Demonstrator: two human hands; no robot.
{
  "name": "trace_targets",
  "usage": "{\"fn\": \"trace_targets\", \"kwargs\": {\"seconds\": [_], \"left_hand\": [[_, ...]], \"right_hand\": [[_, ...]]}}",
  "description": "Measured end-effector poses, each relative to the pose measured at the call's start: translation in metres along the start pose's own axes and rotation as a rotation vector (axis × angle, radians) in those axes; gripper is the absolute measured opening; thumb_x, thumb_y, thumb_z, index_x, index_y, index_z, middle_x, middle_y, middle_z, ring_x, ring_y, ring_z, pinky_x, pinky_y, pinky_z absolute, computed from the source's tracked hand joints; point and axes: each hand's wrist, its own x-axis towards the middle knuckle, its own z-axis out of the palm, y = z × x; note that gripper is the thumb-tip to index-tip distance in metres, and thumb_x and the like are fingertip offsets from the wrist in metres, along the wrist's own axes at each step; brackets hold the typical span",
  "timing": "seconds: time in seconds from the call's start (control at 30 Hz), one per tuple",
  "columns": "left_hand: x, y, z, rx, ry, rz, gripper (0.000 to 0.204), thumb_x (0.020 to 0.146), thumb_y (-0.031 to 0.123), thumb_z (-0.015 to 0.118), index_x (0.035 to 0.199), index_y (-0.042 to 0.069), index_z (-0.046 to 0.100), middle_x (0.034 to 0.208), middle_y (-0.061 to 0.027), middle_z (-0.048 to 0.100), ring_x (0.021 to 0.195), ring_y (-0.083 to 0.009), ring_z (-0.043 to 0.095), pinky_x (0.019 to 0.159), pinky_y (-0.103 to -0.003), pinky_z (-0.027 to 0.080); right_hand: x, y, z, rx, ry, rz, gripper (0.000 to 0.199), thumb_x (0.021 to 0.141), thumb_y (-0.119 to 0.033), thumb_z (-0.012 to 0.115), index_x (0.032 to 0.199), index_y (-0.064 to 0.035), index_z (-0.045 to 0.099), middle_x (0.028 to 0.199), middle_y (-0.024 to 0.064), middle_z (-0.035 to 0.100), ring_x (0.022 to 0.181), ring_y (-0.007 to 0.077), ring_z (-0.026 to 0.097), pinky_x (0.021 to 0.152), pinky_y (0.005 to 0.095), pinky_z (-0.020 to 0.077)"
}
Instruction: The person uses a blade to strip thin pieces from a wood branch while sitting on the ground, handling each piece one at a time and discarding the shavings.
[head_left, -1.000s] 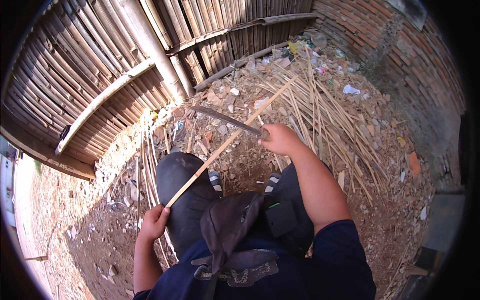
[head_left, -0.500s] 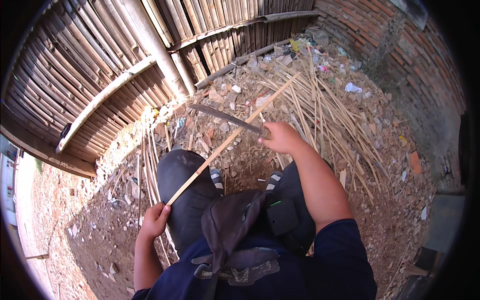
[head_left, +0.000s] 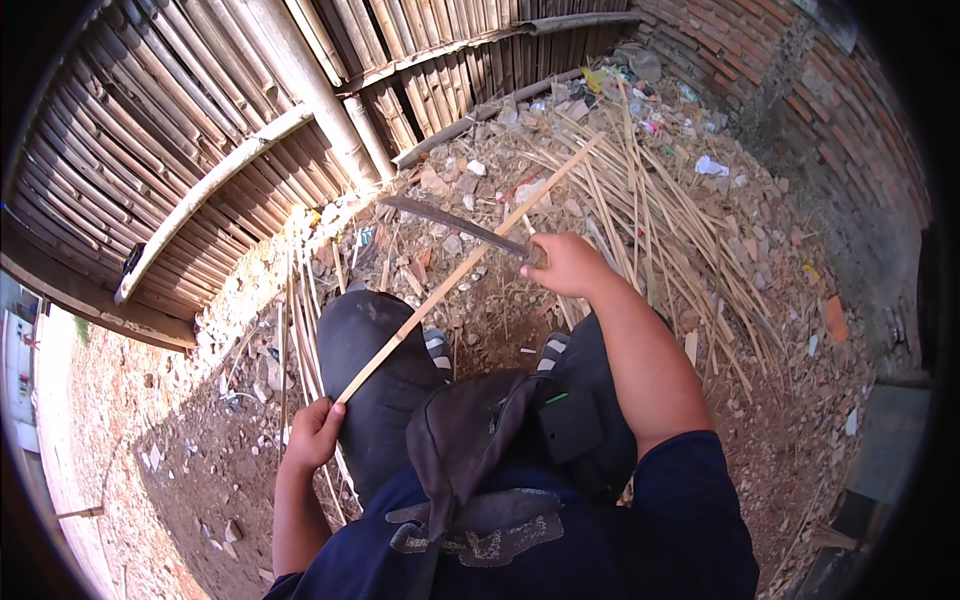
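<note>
My left hand (head_left: 315,432) grips the near end of a long flat bamboo strip (head_left: 437,294) beside my left knee. The strip slants up and away to the right, past my knee and over the ground. In my right hand (head_left: 568,266) is the handle of a machete (head_left: 452,222), its long dark blade pointing left. The blade lies across the strip, a short way from my right fingers; whether its edge bites into the wood I cannot tell. Most of the handle is hidden in my fist.
A pile of split bamboo strips (head_left: 672,235) lies ahead to the right. More strips (head_left: 301,315) lie beside my left leg. Rubble and litter cover the ground. A bamboo wall (head_left: 190,160) stands at the left and far side, a brick wall (head_left: 800,90) at the right.
The machete and my right hand have shifted very slightly toward me along the strip. My left hand keeps its grip, and the whole view has moved a little.
</note>
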Motion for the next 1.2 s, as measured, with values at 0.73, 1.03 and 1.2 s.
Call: {"fn": "trace_targets", "kwargs": {"seconds": [0.73, 1.03, 1.2], "left_hand": [[0.000, -0.009, 0.006, -0.047, 0.023, -0.003, 0.049, 0.103, 0.036, 0.061, 0.069, 0.004, 0.045, 0.060, 0.0031, 0.040, 0.061, -0.0070, 0.035, 0.051, -0.030, 0.031], [-0.001, -0.006, 0.006, -0.042, 0.035, -0.017, 0.049, 0.103, 0.037, 0.061, 0.069, 0.005, 0.046, 0.060, 0.0047, 0.041, 0.060, -0.0061, 0.035, 0.051, -0.030, 0.030], [-0.001, -0.007, 0.007, -0.056, 0.041, -0.003, 0.048, 0.103, 0.035, 0.061, 0.069, 0.006, 0.046, 0.060, 0.0055, 0.041, 0.060, -0.0054, 0.035, 0.050, -0.029, 0.029]], "right_hand": [[-0.001, 0.005, 0.003, 0.053, 0.071, -0.063, 0.044, 0.081, -0.035, 0.078, 0.108, -0.0026, 0.066, 0.090, 0.0245, 0.068, 0.091, 0.0430, 0.066, 0.080, 0.0479, 0.0515], [0.000, 0.005, 0.002, 0.059, 0.036, -0.045, 0.043, 0.081, -0.034, 0.078, 0.107, -0.0021, 0.067, 0.094, 0.0253, 0.068, 0.094, 0.0427, 0.066, 0.082, 0.0478, 0.0517], [0.000, 0.005, 0.003, 0.054, 0.052, -0.051, 0.045, 0.081, -0.034, 0.079, 0.111, -0.0019, 0.067, 0.095, 0.0255, 0.069, 0.096, 0.0428, 0.067, 0.084, 0.0475, 0.0521]]}}
